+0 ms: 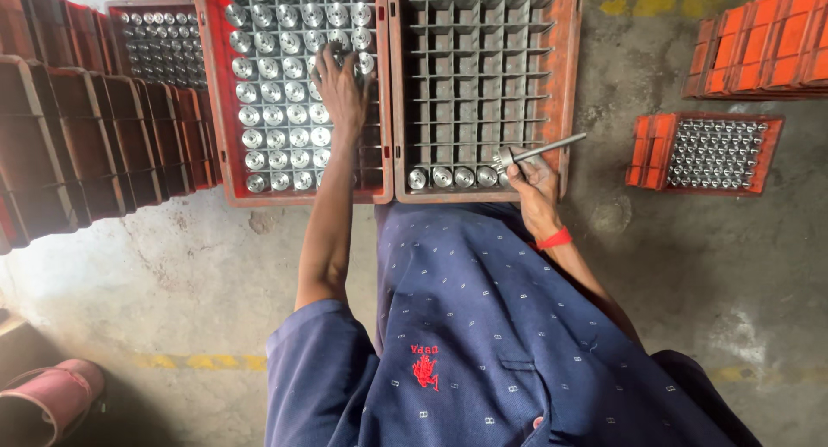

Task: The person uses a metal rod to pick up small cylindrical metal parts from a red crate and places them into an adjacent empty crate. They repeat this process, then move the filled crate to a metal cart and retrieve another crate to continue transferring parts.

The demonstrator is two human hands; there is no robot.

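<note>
My left hand [340,83] reaches into a red crate [207,110] full of upright metal shafts with round silver heads, fingers closed around one shaft [364,64] near the crate's right side. My right hand [535,188] holds a long metal shaft [539,149] by its geared end, tilted over the near row of a second red crate [565,93]. That crate is a grid of mostly bare cells, with only a few silver shaft heads [453,177] in its near row. A red band circles my right wrist.
Stacks of dark red crates [78,128] stand at the left, one more filled crate [159,46] behind them. Orange crates [763,41] sit at the far right, with a small filled orange crate [711,154] on the concrete floor. A pink bucket [47,399] is at bottom left.
</note>
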